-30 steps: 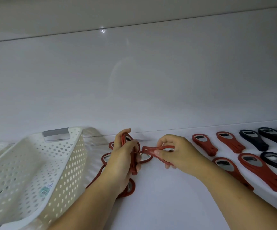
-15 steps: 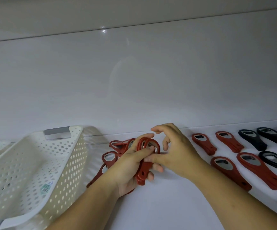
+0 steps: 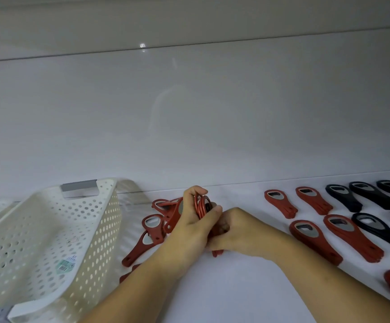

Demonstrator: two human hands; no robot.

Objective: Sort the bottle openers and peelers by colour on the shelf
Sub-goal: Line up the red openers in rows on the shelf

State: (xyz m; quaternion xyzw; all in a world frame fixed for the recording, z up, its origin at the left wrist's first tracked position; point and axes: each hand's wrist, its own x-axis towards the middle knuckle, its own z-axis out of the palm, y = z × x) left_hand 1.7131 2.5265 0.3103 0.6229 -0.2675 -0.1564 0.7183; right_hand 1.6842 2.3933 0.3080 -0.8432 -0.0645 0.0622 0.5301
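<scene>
A person's left hand (image 3: 189, 227) clasps a stack of red bottle openers (image 3: 203, 205) over the middle of the shelf (image 3: 236, 290) while the right hand (image 3: 243, 231) curls round their handles; light, stiff, likely slippery, they seem best gripped there

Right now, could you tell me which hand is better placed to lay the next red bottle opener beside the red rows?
The right hand, probably: it sits nearest the laid-out red bottle openers, while the left hand grips the stack of red openers.
</scene>
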